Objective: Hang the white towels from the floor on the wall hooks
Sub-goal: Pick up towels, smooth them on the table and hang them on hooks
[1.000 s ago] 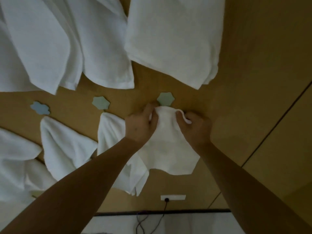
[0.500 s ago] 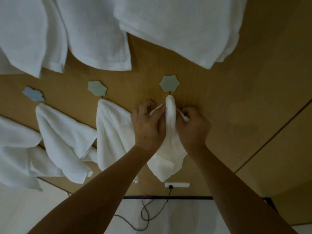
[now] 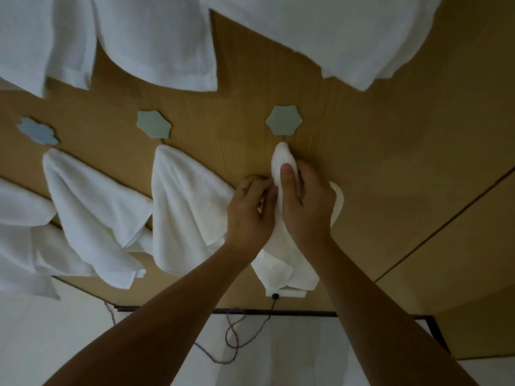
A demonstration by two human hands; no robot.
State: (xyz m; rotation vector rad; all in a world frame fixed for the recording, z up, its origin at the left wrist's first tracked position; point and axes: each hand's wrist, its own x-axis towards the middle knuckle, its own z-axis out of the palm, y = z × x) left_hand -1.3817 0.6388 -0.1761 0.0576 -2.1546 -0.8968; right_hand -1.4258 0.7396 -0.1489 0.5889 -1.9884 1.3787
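While both hands pinch it, the white towel (image 3: 282, 168) hangs from the green flower hook (image 3: 283, 120).
Left hand (image 3: 250, 213) and right hand (image 3: 308, 203) grip its bunched top; next, probably let go gently.

Dim, soft, wide-angle edge distortion

Soft cloth towel (image 3: 281, 263), matt wood-grain wall (image 3: 390, 151)
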